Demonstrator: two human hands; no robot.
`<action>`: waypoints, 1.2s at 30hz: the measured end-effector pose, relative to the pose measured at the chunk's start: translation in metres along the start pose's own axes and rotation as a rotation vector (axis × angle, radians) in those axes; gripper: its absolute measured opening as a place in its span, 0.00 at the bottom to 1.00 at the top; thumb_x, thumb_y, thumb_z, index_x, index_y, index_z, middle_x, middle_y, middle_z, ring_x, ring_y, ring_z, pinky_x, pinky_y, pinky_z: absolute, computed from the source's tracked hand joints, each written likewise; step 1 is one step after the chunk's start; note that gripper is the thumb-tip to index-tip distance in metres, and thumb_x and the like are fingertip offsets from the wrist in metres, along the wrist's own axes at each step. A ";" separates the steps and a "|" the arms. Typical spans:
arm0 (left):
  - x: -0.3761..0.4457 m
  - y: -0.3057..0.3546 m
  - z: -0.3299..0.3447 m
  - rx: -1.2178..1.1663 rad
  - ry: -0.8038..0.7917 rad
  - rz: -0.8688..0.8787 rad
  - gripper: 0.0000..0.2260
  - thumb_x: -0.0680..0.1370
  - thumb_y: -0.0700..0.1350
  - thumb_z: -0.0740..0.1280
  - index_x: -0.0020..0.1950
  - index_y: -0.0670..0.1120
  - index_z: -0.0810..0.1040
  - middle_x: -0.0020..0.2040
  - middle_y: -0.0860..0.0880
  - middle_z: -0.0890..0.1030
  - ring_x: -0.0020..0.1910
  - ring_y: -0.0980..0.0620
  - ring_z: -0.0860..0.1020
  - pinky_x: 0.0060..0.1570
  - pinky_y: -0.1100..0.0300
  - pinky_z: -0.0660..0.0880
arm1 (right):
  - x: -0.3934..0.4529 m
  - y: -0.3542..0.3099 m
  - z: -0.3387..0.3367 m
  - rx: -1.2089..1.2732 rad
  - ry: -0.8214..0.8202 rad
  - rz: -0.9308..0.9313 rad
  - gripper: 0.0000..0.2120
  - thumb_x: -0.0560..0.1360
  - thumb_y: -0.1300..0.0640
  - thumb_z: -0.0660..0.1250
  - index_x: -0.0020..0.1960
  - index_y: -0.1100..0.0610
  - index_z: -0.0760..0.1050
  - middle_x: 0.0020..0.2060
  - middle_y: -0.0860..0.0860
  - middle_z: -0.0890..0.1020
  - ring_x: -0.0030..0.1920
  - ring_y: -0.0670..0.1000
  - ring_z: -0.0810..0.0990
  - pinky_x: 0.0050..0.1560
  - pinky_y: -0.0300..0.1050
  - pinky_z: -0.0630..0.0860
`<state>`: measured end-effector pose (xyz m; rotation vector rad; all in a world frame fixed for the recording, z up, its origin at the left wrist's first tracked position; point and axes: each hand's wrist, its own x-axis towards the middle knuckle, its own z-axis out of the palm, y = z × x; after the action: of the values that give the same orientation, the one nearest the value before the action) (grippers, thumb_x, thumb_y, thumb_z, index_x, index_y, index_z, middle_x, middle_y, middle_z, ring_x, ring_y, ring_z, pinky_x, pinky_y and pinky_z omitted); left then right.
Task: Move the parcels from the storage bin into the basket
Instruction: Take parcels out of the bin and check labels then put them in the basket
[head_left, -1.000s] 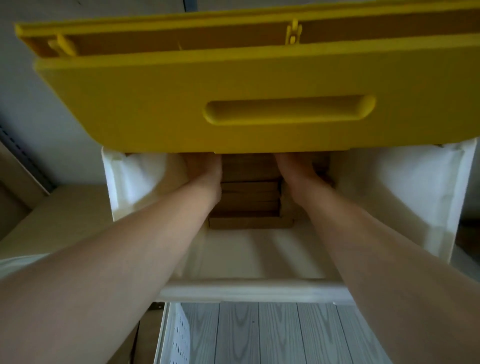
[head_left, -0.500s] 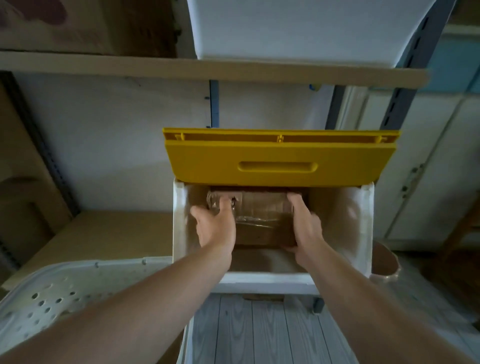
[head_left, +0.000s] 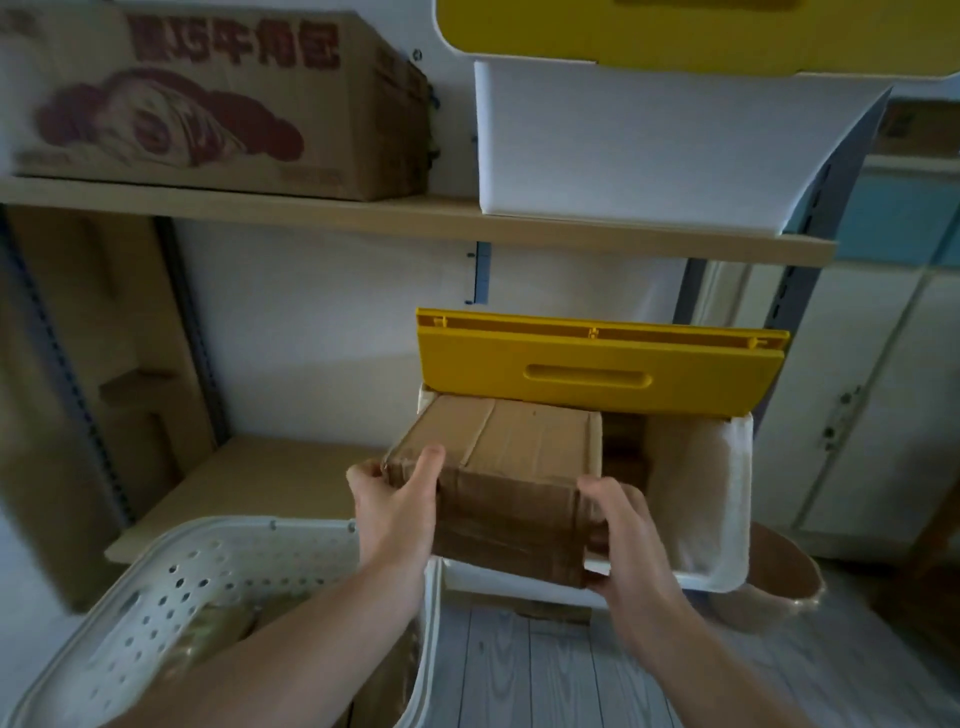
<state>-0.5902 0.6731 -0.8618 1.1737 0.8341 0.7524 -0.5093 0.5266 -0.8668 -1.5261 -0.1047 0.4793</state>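
Note:
A brown cardboard parcel (head_left: 511, 478) wrapped in clear tape is held in the air, half out over the front left rim of the white storage bin (head_left: 719, 499). My left hand (head_left: 397, 506) grips its left end, thumb on top. My right hand (head_left: 626, 525) grips its right front corner. The bin's yellow lid (head_left: 597, 366) stands raised behind it. More brown parcels (head_left: 623, 449) lie stacked inside the bin. The white perforated basket (head_left: 171, 587) sits at the lower left, with brown parcels (head_left: 223, 629) inside, partly hidden by my left forearm.
A wooden shelf (head_left: 415, 221) overhead carries a printed cardboard box (head_left: 208, 98) and a second white bin with a yellow lid (head_left: 649, 140). A brown container (head_left: 779, 582) stands on the grey plank floor right of the bin. White cabinet doors are at the right.
Both hands have lifted the parcel up out of the bin and toward its front left. The view has pulled back, showing the upper shelf and more of the basket.

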 end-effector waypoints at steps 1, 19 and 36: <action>-0.002 0.002 -0.008 0.007 -0.010 0.011 0.18 0.77 0.55 0.70 0.60 0.54 0.66 0.54 0.49 0.76 0.52 0.49 0.76 0.58 0.45 0.75 | -0.003 0.003 0.002 0.015 -0.013 -0.002 0.14 0.76 0.47 0.67 0.57 0.52 0.71 0.55 0.59 0.76 0.56 0.60 0.77 0.56 0.63 0.79; -0.002 0.009 -0.086 -0.273 -0.166 -0.022 0.22 0.78 0.62 0.64 0.65 0.49 0.75 0.58 0.42 0.84 0.58 0.38 0.82 0.65 0.37 0.73 | -0.025 0.001 0.035 0.196 -0.214 -0.291 0.33 0.54 0.49 0.71 0.60 0.45 0.75 0.54 0.51 0.82 0.55 0.56 0.80 0.52 0.58 0.77; 0.047 0.043 -0.185 -0.359 0.093 0.120 0.12 0.78 0.56 0.66 0.62 0.63 0.74 0.63 0.52 0.78 0.61 0.45 0.79 0.53 0.40 0.78 | 0.027 -0.012 0.179 0.161 -0.628 -0.308 0.24 0.67 0.54 0.63 0.63 0.44 0.74 0.54 0.47 0.83 0.59 0.57 0.80 0.58 0.63 0.79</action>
<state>-0.7300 0.8097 -0.8590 0.8770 0.6741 1.0155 -0.5461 0.7041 -0.8506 -1.1318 -0.7590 0.6853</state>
